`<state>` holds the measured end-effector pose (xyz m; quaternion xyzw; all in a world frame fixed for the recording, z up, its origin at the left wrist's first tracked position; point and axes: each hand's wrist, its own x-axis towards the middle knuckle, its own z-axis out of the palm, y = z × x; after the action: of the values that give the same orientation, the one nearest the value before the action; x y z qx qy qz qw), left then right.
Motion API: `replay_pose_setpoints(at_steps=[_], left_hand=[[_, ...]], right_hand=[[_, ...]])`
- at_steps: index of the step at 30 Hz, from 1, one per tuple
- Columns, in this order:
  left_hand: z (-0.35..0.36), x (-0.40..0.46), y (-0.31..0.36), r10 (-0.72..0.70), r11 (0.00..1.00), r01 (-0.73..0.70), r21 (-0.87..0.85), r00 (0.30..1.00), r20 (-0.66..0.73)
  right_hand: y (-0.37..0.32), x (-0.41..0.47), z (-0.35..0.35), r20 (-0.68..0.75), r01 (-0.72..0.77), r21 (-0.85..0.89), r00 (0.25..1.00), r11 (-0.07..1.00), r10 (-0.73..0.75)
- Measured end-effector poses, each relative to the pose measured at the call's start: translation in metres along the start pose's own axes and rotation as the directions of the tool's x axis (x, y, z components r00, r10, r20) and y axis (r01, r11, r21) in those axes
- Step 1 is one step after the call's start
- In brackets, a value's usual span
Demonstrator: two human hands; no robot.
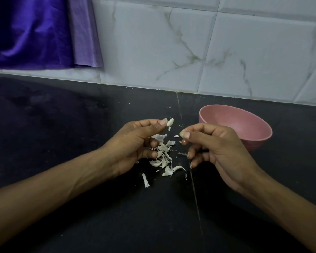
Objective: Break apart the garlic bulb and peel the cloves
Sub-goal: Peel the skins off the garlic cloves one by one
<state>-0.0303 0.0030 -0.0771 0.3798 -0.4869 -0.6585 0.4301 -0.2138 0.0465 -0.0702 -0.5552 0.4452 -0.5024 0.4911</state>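
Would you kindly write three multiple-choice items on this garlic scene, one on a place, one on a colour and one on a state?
1. Where does the bowl stand?
A. behind the right hand
B. beside the left hand
C. under the cloth

2. What colour is the bowl?
A. white
B. pink
C. blue

3. How is the garlic clove held?
A. lying on the countertop
B. inside the bowl
C. pinched at the left hand's fingertips

Key: 1 A, the right hand hides part of its front rim; 2 B, pink inside and out; 3 C, it sits at the fingertips above the pile of skins.
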Motion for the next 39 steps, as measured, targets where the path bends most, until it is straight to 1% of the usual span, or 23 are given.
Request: replay_pose_setpoints(at_steps=[4, 8, 11, 14, 16, 21, 24, 29, 33, 35, 39], left_hand=[[0.0, -0.001, -0.002, 0.019, 0.999, -0.018, 0.044, 1.0, -0.002], [0.001, -0.004, -0.005, 0.063, 0.988, -0.068, 0.141, 0.997, 0.041], [0.003, -0.007, -0.007, 0.096, 0.976, -0.109, 0.191, 0.992, 0.076], [0.004, -0.008, -0.007, 0.104, 0.969, -0.123, 0.213, 0.989, 0.101], [0.004, -0.009, -0.006, 0.105, 0.971, -0.125, 0.204, 0.989, 0.106], [0.006, -0.011, -0.003, 0.114, 0.978, -0.134, 0.16, 0.985, 0.132], [0.006, -0.011, -0.002, 0.117, 0.976, -0.141, 0.166, 0.982, 0.147], [0.004, -0.009, -0.003, 0.111, 0.977, -0.132, 0.168, 0.986, 0.124], [0.005, -0.009, -0.003, 0.103, 0.978, -0.127, 0.163, 0.984, 0.147], [0.006, -0.01, -0.002, 0.099, 0.978, -0.13, 0.163, 0.978, 0.184], [0.007, -0.012, 0.0, 0.076, 0.978, -0.125, 0.17, 0.959, 0.273]], right_hand=[[0.0, 0.0, 0.0, -0.02, 0.028, -0.036, 0.999, 0.999, -0.028], [0.001, 0.0, 0.002, -0.033, 0.094, -0.085, 0.995, 0.992, -0.097], [0.003, 0.0, 0.003, -0.008, 0.123, -0.119, 0.992, 0.985, -0.125], [0.005, 0.001, 0.003, -0.007, 0.155, -0.153, 0.987, 0.976, -0.158], [0.005, 0.001, 0.002, -0.018, 0.158, -0.147, 0.987, 0.976, -0.163], [0.004, 0.002, 0.0, -0.031, 0.092, -0.074, 0.995, 0.993, -0.095], [0.003, 0.002, 0.0, -0.033, 0.056, -0.042, 0.998, 0.998, -0.058], [0.002, 0.001, 0.002, -0.006, 0.032, -0.029, 0.999, 0.999, -0.032], [0.0, 0.0, 0.003, 0.017, -0.005, 0.011, 1.0, 1.0, 0.005], [-0.001, 0.001, 0.003, 0.036, -0.053, 0.051, 0.998, 0.997, 0.051], [-0.005, 0.002, 0.004, 0.108, -0.19, 0.197, 0.979, 0.962, 0.172]])
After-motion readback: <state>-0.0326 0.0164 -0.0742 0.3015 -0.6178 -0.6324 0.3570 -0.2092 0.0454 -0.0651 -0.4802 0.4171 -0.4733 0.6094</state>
